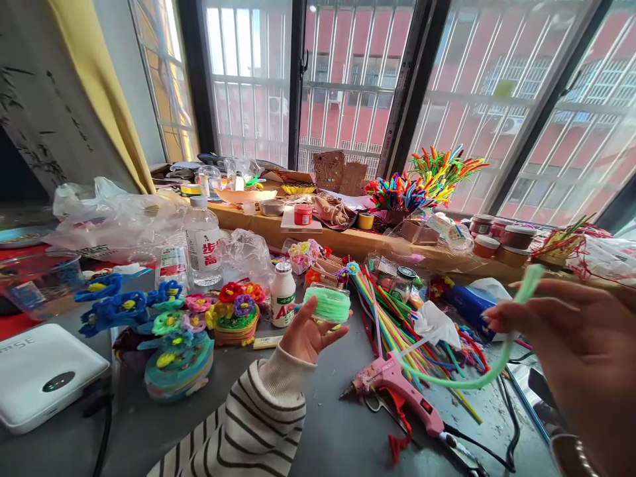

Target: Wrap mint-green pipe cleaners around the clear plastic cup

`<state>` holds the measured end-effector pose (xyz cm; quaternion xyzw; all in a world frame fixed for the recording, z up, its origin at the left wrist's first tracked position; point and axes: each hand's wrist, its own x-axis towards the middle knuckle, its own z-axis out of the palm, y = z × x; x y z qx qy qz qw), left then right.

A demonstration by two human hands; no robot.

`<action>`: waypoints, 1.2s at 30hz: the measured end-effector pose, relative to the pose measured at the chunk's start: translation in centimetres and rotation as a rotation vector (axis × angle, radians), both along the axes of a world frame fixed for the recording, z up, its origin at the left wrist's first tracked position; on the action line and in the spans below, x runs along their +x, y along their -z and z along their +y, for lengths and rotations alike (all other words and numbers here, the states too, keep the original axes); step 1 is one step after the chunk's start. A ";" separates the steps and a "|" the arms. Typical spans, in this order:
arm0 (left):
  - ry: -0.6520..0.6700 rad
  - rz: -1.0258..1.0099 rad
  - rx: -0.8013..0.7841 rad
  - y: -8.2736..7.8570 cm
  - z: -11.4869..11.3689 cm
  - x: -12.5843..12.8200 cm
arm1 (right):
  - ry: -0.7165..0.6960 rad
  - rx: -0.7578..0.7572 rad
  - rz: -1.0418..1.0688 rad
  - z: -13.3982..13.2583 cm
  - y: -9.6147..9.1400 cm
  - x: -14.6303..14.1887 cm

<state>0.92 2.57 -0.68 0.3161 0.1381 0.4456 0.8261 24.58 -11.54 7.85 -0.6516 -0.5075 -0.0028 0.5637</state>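
Observation:
My left hand (304,336) holds up a small clear jar wound with light green pipe cleaner (328,305), its fingers closed around the lower side. On the right, my right hand (579,344) pinches the free end of a light green pipe cleaner (479,383). That strand hangs in a loose curve toward the left, passing over a pink hot glue gun (397,384). Just behind the jar stands a white bottle with a green and red label (282,295). A bundle of coloured pipe cleaners (392,324) lies between my hands.
Pipe-cleaner flower pots (179,364) and a white power bank (50,377) occupy the left. A water bottle (203,245) stands behind them. Scissors and a black cable (511,424) lie near the glue gun. Paint jars (517,237) and more pipe cleaners (407,195) line the wooden sill.

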 end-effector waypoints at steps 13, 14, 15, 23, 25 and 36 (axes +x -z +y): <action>-0.161 0.072 -0.263 0.3 -0.7 1.7 | -0.386 -0.299 0.242 3.9 3.5 -4.3; -0.164 0.071 -0.274 0.3 -0.8 1.7 | -0.378 -0.292 0.171 4.1 3.8 -4.6; -0.161 0.067 -0.275 0.4 -0.9 1.6 | -0.376 -0.281 0.101 4.3 4.1 -4.9; -0.034 0.047 -0.166 1.7 -1.3 1.6 | -0.141 0.000 -0.275 4.5 5.9 -6.5; -0.050 0.053 -0.155 2.0 -1.5 1.7 | -0.125 0.134 -0.389 4.4 6.3 -6.9; -0.164 0.121 -0.102 1.2 -2.2 1.8 | -0.230 0.343 -0.609 4.2 7.5 -6.9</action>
